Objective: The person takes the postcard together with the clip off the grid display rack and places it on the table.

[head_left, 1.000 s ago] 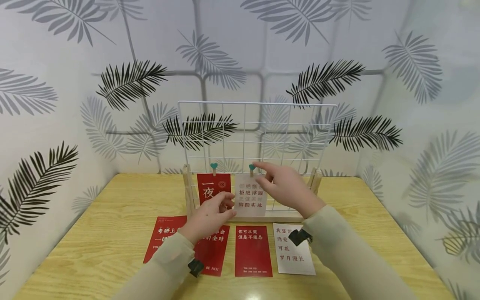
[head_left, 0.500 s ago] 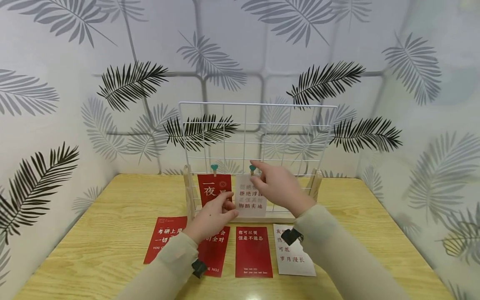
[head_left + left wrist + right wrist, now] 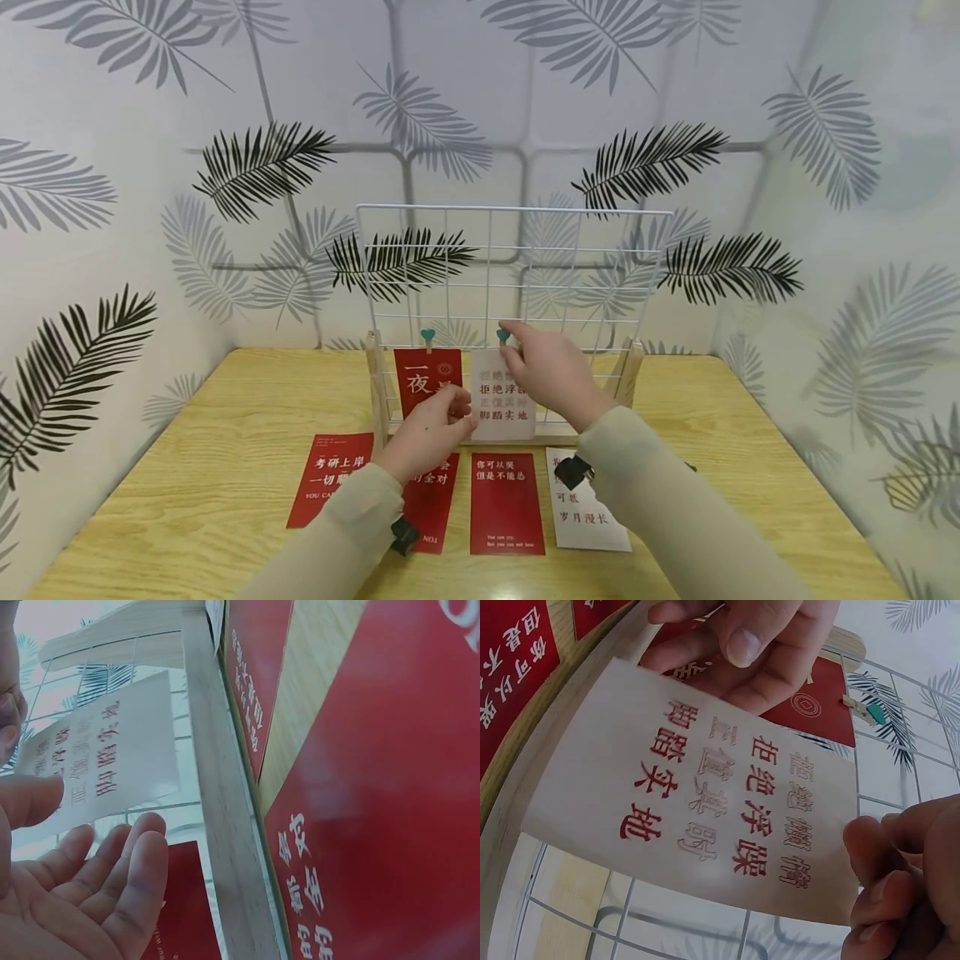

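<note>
A white card (image 3: 502,408) with red lettering hangs on the white wire grid (image 3: 577,287), under a small wooden clothespin with a teal heart (image 3: 503,335). My right hand (image 3: 558,375) pinches that clothespin at the card's top edge; in the right wrist view its curled fingers (image 3: 881,896) hide the clip. My left hand (image 3: 429,433) is at the card's left edge, thumb and fingers apart and relaxed, as the left wrist view (image 3: 82,892) shows. Beside it a red card (image 3: 420,375) hangs from another heart clothespin (image 3: 428,337), partly covered by my left hand.
On the wooden table (image 3: 225,417), in front of the grid's wooden base (image 3: 558,437), lie a left red card (image 3: 330,479), another red card (image 3: 431,517) partly under my left arm, a middle red card (image 3: 507,508) and a white card (image 3: 592,529) partly behind my right sleeve.
My right hand has shifted slightly left and its thumb has closed in toward the clothespin. The white card has swung slightly downward and right. My left hand has barely moved.
</note>
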The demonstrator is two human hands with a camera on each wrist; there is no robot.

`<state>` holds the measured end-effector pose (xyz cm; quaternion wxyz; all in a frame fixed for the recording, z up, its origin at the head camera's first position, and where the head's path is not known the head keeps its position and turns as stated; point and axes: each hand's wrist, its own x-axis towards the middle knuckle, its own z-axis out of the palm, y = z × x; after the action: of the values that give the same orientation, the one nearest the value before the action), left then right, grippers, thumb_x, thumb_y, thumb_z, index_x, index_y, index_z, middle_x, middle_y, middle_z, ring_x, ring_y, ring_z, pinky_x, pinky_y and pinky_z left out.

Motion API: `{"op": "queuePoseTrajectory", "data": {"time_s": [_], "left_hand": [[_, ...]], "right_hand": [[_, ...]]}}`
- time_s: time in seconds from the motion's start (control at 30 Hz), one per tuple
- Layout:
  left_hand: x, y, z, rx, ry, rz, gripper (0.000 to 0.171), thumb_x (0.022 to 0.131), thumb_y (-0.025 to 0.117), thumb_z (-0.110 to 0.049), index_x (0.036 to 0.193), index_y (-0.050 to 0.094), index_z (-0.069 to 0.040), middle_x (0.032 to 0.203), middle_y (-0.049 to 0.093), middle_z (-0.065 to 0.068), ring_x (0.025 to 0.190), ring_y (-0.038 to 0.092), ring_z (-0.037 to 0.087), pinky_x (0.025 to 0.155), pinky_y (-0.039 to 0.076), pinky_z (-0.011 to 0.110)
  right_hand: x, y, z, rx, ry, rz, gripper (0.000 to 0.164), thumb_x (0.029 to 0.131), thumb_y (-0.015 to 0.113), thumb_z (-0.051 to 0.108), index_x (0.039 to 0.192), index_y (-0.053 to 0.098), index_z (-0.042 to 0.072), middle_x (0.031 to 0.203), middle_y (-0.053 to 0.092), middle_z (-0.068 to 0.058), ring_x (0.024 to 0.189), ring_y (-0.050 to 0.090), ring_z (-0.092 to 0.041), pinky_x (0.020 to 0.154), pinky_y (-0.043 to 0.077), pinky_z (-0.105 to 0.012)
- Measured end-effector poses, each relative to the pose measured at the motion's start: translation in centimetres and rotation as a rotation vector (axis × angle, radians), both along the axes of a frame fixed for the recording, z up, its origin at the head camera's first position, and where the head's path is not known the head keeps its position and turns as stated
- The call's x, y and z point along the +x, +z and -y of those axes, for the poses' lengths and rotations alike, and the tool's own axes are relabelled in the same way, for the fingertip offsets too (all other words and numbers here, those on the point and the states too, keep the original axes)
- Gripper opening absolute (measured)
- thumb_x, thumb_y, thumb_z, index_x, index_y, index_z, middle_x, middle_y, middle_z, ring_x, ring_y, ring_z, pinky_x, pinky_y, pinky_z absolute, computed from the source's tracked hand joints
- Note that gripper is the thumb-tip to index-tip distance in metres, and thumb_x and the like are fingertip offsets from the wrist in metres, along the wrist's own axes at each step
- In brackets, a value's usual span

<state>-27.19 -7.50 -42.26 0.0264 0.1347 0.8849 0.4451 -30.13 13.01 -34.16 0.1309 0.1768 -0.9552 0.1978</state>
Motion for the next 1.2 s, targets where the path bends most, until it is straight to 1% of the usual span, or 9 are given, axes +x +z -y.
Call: {"op": "queuePoseTrajectory", "data": {"time_s": [0.13,0.23,0.43,0.63,0.73,0.83,0.93,1.07,1.2], "left_hand": [[-0.3,-0.1,-0.5,0.005,0.006,-0.006,0.032,0.099,0.067,-0.032,0.126,0.059,-0.018,0.116,0.065,0.0,0.101,0.062,0.021,0.092,0.054,0.045],[-0.6,-0.1,-0.9,0.01,0.016,-0.022,0.025,0.099,0.066,-0.03,0.119,0.06,-0.017,0.107,0.065,0.0,0.094,0.061,0.02,0.085,0.055,0.041],[-0.8,-0.2,-1.1,0.022,0.018,-0.07,0.013,0.1,0.064,-0.025,0.107,0.06,-0.015,0.093,0.062,0.0,0.084,0.059,0.02,0.073,0.051,0.035],[-0.9,-0.2,-1.1,0.041,0.03,-0.062,0.009,0.102,0.062,-0.022,0.104,0.059,-0.014,0.089,0.061,0.002,0.079,0.06,0.02,0.067,0.052,0.033],[-0.8,-0.2,-1.0,0.054,0.032,-0.051,0.01,0.102,0.062,-0.021,0.106,0.059,-0.013,0.089,0.061,0.003,0.078,0.06,0.02,0.066,0.053,0.033],[-0.7,-0.2,-1.0,0.06,0.033,-0.044,0.01,0.102,0.063,-0.021,0.107,0.059,-0.013,0.089,0.061,0.003,0.078,0.06,0.02,0.067,0.055,0.033],[-0.7,-0.3,-0.9,0.067,0.028,-0.044,0.01,0.102,0.062,-0.02,0.107,0.059,-0.013,0.089,0.06,0.003,0.077,0.061,0.02,0.067,0.056,0.032],[-0.8,-0.4,-0.9,0.083,0.014,-0.048,0.008,0.102,0.062,-0.019,0.105,0.058,-0.012,0.089,0.06,0.005,0.075,0.062,0.02,0.066,0.057,0.032],[-0.8,-0.3,-0.8,0.084,0.012,-0.041,0.008,0.102,0.062,-0.018,0.106,0.058,-0.013,0.088,0.06,0.005,0.075,0.063,0.02,0.066,0.057,0.032]], "right_hand": [[-0.1,0.0,0.2,0.022,-0.022,-0.018,0.044,0.107,0.048,0.033,0.148,0.052,0.019,0.055,0.051,0.001,0.042,0.043,-0.013,0.041,0.037,-0.028],[0.0,0.0,0.4,0.029,-0.033,-0.041,0.042,0.107,0.048,0.033,0.146,0.055,0.019,0.052,0.049,0.001,0.04,0.042,-0.013,0.039,0.034,-0.027],[0.2,-0.1,0.6,0.041,-0.045,-0.104,0.037,0.106,0.052,0.032,0.14,0.061,0.019,0.051,0.048,0.002,0.04,0.039,-0.013,0.039,0.031,-0.027],[0.3,-0.2,0.6,0.049,-0.052,-0.135,0.035,0.107,0.053,0.032,0.138,0.064,0.02,0.052,0.049,0.004,0.041,0.04,-0.013,0.041,0.033,-0.028],[0.4,-0.2,0.7,0.05,-0.056,-0.166,0.033,0.106,0.053,0.033,0.134,0.067,0.02,0.058,0.056,0.003,0.043,0.043,-0.013,0.042,0.035,-0.029],[0.4,-0.3,0.7,0.041,-0.056,-0.194,0.029,0.106,0.055,0.032,0.128,0.069,0.02,0.073,0.068,0.001,0.047,0.047,-0.012,0.044,0.038,-0.029],[0.5,-0.5,0.7,0.03,-0.055,-0.223,0.026,0.105,0.057,0.031,0.123,0.071,0.019,0.085,0.074,0.0,0.05,0.05,-0.011,0.046,0.04,-0.029],[0.5,-0.4,0.7,0.001,-0.05,-0.256,0.021,0.103,0.061,0.028,0.117,0.073,0.018,0.086,0.074,0.001,0.052,0.051,-0.011,0.047,0.04,-0.029],[0.5,-0.3,0.7,-0.032,-0.042,-0.257,0.019,0.102,0.063,0.027,0.113,0.074,0.017,0.085,0.074,0.001,0.053,0.051,-0.01,0.048,0.04,-0.028]]}}
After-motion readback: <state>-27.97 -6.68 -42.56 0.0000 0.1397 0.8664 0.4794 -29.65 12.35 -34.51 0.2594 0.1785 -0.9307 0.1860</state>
